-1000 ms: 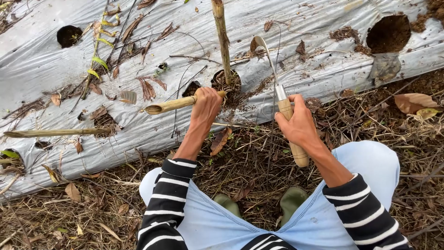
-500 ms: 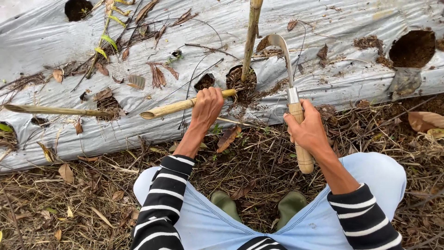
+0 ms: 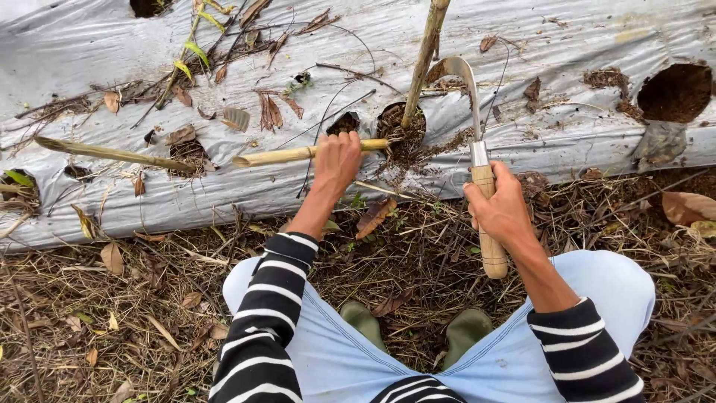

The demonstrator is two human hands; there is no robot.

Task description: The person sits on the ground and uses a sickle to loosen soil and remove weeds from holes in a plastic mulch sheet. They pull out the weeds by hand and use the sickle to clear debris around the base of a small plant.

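My left hand [image 3: 337, 160] grips a pale bamboo stick [image 3: 280, 156] that lies slanted across the silver plastic mulch sheet [image 3: 522, 45], its end reaching into a soil-filled planting hole [image 3: 403, 134]. An upright stake [image 3: 425, 56] rises out of that same hole. My right hand [image 3: 501, 209] holds a sickle by its wooden handle [image 3: 492, 254]; the curved metal blade [image 3: 466, 82] points up over the sheet, just right of the stake. Both arms wear black-and-white striped sleeves.
Another bamboo stick [image 3: 112, 154] lies at the left on the sheet. More holes open at the far right [image 3: 675, 93] and top [image 3: 153, 6]. Dry leaves, twigs and straw cover the ground. My knees in light blue trousers and green boots [image 3: 466, 332] are below.
The view has shifted so the hole and stake sit more to the right. The sickle has been raised, its blade now closer to the stake. My left hand keeps hold of the stick.
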